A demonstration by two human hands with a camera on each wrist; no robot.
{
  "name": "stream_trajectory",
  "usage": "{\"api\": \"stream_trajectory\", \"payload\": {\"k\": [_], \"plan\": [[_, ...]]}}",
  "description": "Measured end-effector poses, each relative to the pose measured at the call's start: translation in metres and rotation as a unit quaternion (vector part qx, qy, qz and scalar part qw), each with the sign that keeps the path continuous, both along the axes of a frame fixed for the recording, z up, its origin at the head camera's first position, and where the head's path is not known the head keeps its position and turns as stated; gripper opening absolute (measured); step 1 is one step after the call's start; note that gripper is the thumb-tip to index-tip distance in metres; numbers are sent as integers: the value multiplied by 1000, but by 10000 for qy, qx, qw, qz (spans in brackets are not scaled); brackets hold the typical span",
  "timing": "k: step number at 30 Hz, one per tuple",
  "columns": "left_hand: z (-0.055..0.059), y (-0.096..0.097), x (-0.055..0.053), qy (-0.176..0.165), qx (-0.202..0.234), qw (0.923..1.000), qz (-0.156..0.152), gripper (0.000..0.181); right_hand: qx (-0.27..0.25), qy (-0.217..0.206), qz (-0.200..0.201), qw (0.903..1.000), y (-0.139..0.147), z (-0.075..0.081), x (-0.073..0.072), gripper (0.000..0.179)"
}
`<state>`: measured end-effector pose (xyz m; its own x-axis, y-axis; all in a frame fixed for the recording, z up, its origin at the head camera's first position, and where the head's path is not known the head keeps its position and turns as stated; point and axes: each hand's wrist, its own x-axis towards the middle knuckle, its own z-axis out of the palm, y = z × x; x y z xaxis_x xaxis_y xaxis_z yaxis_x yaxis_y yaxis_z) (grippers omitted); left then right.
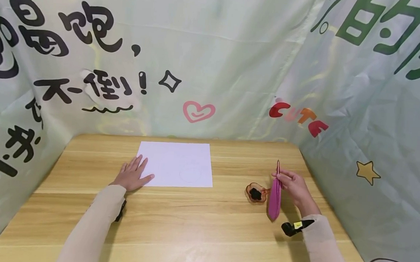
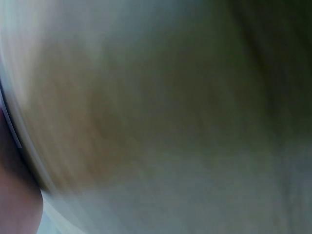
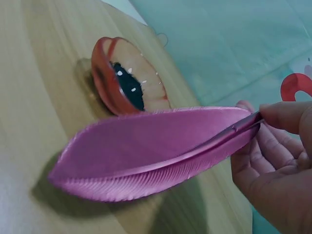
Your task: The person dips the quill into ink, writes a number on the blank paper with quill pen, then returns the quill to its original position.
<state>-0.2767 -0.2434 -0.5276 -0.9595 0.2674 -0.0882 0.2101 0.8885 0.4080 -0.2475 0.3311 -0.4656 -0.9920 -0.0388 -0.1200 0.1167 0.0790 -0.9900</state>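
My left hand (image 1: 131, 173) lies flat with spread fingers over the left edge of a white sheet of paper (image 1: 179, 161). Faint round lines show on the sheet's right part. The left wrist view is blurred, with only a bit of skin at its lower left. My right hand (image 1: 296, 188) pinches a magenta feather quill pen (image 1: 275, 199) by its shaft, thumb against fingers. Its thin tip points away from me and the broad plume hangs towards me. Just left of the plume sits a small orange-brown dish (image 3: 105, 80) holding something black and glossy (image 3: 129, 87).
The wooden table (image 1: 189, 234) reaches back to a pale printed cloth (image 1: 235, 68) that hangs behind and on both sides. A black wrist device (image 1: 292, 228) with a yellow label sits at the right cuff, close above the tabletop.
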Motion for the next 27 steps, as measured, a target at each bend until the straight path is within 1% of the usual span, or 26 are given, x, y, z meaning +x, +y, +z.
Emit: {"api": "stream_trajectory", "payload": {"k": [4,5,6,8,11,13,15,17,20,22,27], "plan": [[-3,-1,-1,14,-14,10000,-11,87,197,-198,-27,9996,3,-2,4,33],[-4,-1,-1,8,-18,10000,-8,87,207,-242,-40,9995,3,-3,5,32],[-4,-1,-1,19,14,10000,-19,87,230,-292,-40,9993,3,-3,5,33],[-5,-2,-2,17,15,10000,-21,88,345,-387,-7,9987,3,-4,6,41],[-4,-1,-2,-5,13,10000,-16,88,670,-522,16,9964,3,-6,9,51],[-1,0,-1,-21,0,10000,-16,87,893,-583,55,9943,2,-7,10,53],[2,2,1,-49,30,10000,-23,87,1118,-593,93,9919,2,-8,12,52],[3,2,1,-83,-11,10000,-25,87,1314,-566,143,9896,1,-9,13,50],[1,1,-1,-117,-68,9999,-24,88,1666,-494,182,9846,0,-11,15,44],[-1,0,-2,-100,-32,9999,-36,89,1844,-465,189,9816,-1,-13,16,41],[-4,-1,-3,-16,40,10000,-23,89,2047,-477,82,9776,-6,-16,19,35]]}}
